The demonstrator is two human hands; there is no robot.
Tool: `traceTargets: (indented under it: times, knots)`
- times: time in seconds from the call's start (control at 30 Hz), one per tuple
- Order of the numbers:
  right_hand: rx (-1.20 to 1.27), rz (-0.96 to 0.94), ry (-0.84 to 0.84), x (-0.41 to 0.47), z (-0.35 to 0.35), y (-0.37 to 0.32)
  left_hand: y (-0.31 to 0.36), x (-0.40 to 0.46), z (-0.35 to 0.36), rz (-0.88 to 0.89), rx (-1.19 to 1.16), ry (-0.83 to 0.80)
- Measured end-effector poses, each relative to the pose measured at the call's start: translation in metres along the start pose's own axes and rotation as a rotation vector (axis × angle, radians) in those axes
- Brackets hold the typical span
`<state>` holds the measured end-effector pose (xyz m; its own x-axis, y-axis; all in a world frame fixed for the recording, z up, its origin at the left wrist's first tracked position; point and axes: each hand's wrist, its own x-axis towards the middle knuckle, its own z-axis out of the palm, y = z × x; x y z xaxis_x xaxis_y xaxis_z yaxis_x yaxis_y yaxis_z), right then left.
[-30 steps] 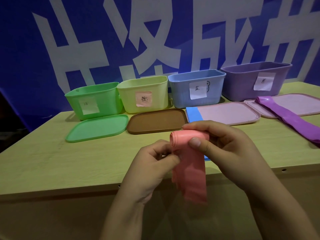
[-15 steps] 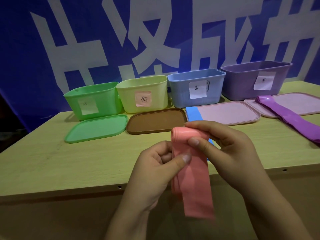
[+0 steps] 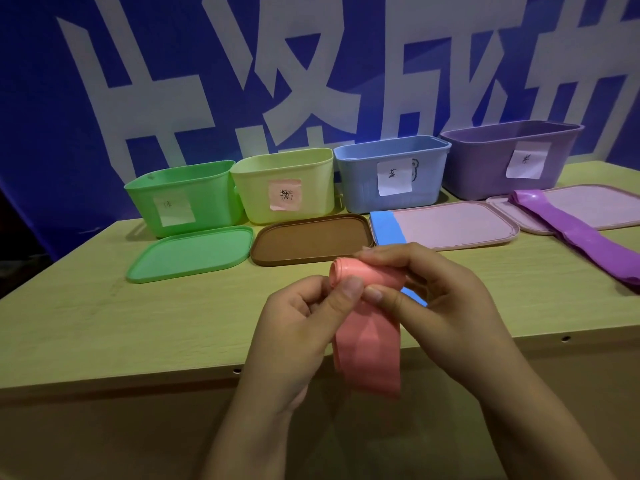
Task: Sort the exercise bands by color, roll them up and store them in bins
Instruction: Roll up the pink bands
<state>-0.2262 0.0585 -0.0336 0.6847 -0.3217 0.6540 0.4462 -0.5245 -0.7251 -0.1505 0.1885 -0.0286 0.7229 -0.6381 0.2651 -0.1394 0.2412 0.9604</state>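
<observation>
- Left hand (image 3: 301, 323) at the near table edge, thumb and curled fingers pinching the pink rubber exercise band (image 3: 369, 327) just under its rolled top
- Right hand (image 3: 440, 299) curled round the right end of the same roll, fingers over the top, thumb pressing from the near side
- Rolled part of the pink band held up between both hands above the pale wooden table (image 3: 104, 313); loose tail hanging down past the near edge
- Along the far side, from left to right: green plastic bin (image 3: 183, 199), pale yellow plastic bin (image 3: 284, 185) with a pink paper label, light blue plastic bin (image 3: 391, 174), larger purple plastic bin (image 3: 509, 157), each labelled on its near face
- Nearer than the bins, lying flat: green plastic lid (image 3: 190, 254), brown plastic lid (image 3: 311, 239), pink plastic lid (image 3: 450, 225), second pink plastic lid (image 3: 588, 206) at far right
- Blue rubber band (image 3: 386, 228) lying across the left end of the first pink lid, running near-wards behind the right hand
- Purple rubber band (image 3: 571, 230) stretched unrolled from the second pink lid across the table toward the right edge
- Behind the table, blue banner (image 3: 52, 98) with large white characters
</observation>
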Motion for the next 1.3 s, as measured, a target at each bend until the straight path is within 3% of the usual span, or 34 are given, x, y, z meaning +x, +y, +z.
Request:
traceTargets:
  times: [0.33,0.77,1.3]
  knots:
    - [0.205,0.227,-0.136,-0.001,-0.009,0.001,0.002,0.0,-0.005,0.022,0.087,-0.048]
    - [0.213,0.197,-0.095,-0.002,-0.006,-0.001,0.004,0.004,-0.01,-0.084,-0.066,-0.143]
    - [0.218,0.141,-0.007,0.001,-0.005,0.001,-0.004,0.004,-0.007,-0.121,0.075,-0.138]
